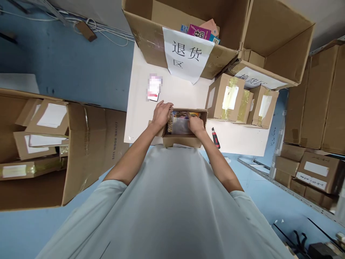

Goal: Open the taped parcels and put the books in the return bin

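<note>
An open cardboard box (182, 141) sits at the table's near edge, in front of my body. Inside it lies a book (180, 126) with a colourful, partly grey cover. My left hand (161, 116) is at the box's left wall, its fingers curled over the rim. My right hand (196, 124) reaches into the box from the right. Its index finger extends onto the book's upper part, while the other fingers are curled at the book's right side, their tips hidden. To the right of the box lies a red and black box cutter (215, 138).
A phone (154, 88) lies on the white table (140, 118). Behind stands a large carton (151, 46) with books inside; another carton (280, 43) adjoins it. Taped parcels (228, 99) stand to the right. A big carton of parcels (88, 144) is at left, stacked boxes (309, 172) far right.
</note>
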The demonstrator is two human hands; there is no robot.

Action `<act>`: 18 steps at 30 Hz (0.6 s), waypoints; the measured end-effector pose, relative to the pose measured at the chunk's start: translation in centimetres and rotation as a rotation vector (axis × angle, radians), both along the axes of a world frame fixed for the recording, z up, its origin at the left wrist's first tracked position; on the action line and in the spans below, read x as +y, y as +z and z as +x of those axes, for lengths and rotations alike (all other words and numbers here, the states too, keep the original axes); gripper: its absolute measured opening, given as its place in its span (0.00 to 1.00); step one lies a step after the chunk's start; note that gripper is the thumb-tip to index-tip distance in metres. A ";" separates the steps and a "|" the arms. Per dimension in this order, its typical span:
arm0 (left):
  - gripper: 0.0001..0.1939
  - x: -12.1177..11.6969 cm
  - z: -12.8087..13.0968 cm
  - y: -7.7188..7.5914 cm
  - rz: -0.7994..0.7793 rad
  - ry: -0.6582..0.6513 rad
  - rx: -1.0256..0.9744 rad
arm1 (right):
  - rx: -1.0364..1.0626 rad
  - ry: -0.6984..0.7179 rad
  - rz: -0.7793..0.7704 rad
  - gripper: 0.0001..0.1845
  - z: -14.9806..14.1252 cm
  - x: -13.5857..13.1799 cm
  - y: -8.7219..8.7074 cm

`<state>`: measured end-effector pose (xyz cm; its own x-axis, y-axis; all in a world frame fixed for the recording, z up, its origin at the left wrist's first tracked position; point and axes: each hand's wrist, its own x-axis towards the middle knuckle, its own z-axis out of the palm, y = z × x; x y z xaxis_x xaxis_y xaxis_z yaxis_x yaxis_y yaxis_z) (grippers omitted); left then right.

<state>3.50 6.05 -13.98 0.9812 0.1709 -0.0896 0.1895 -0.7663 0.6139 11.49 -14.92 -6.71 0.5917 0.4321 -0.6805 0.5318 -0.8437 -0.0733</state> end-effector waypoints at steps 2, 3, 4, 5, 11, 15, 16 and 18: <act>0.18 0.0 0.1 -0.2 0.001 0.008 -0.004 | 0.027 -0.004 -0.043 0.37 0.6 0.8 -1.2; 0.17 0.0 0.1 -0.2 0.004 0.012 -0.006 | 0.035 -0.008 -0.059 0.38 0.9 1.1 -1.8; 0.17 0.0 0.2 -0.3 0.008 0.017 -0.007 | 0.040 -0.012 -0.072 0.39 1.2 1.3 -2.2; 0.18 -0.1 0.2 -0.3 0.011 0.021 -0.007 | 0.041 -0.013 -0.080 0.39 1.4 1.5 -2.6; 0.17 -0.3 0.2 -0.3 0.006 0.039 -0.001 | 0.035 0.002 -0.092 0.36 1.4 1.8 -3.4; 0.18 -0.4 0.1 -0.3 -0.010 0.041 0.002 | 0.061 0.001 -0.115 0.41 0.9 1.3 -3.1; 0.19 -0.4 0.1 -0.3 -0.011 0.043 0.004 | 0.076 -0.001 -0.118 0.41 0.9 1.2 -3.0; 0.19 -0.4 0.1 -0.2 -0.012 0.048 0.010 | 0.108 -0.002 -0.117 0.42 1.1 1.1 -3.1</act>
